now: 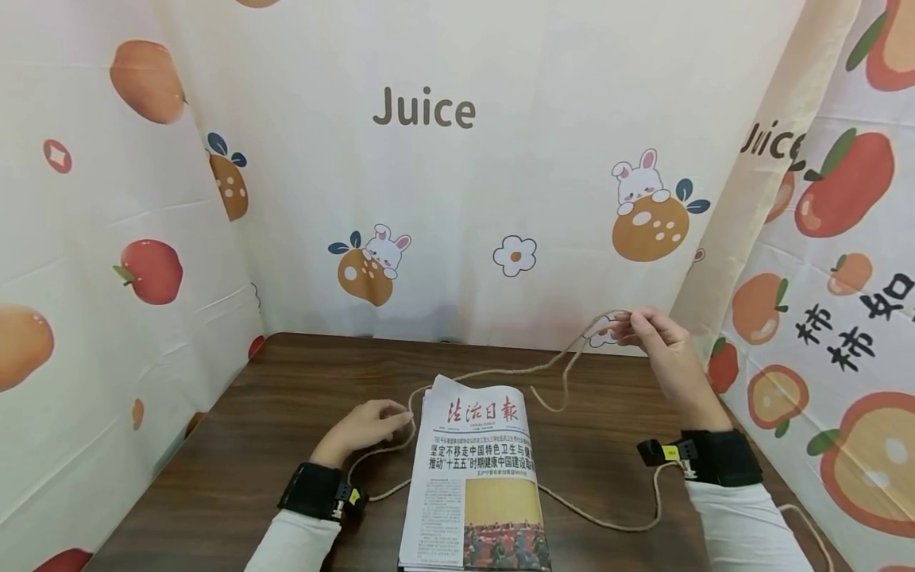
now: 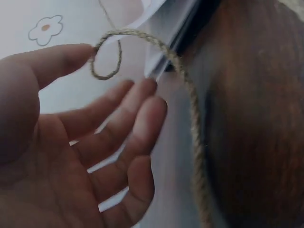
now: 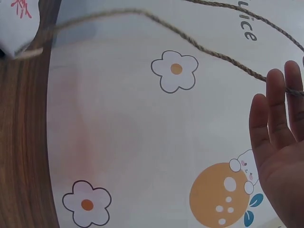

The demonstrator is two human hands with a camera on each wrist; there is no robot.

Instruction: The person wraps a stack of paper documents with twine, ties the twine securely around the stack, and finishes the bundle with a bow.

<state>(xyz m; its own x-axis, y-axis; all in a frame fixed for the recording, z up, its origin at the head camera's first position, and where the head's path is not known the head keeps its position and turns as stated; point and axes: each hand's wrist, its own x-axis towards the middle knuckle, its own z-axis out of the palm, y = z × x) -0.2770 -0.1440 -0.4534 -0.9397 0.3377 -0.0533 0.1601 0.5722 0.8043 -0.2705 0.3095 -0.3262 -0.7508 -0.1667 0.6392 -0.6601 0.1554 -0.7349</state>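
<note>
A folded newspaper stack (image 1: 439, 508) lies on the table, its top sheet's far edge curling up. A tan twisted rope (image 1: 500, 372) runs behind the stack, and another stretch comes out on both sides at its lower half. My right hand (image 1: 661, 342) is raised at the far right and pinches the rope, whose loose end dangles to the left. At the stack's left side is my left hand (image 1: 364, 429), fingers loosely bent and apart. In the left wrist view its thumb tip touches a small bend of the rope (image 2: 194, 114). The right thumb is outside the right wrist view.
The dark wooden table (image 1: 286, 397) ends at a white curtain (image 1: 457, 183) with fruit and rabbit prints. Similar curtains stand on both sides. Rope also passes near the right wrist strap (image 1: 722, 458) and along the table's right edge.
</note>
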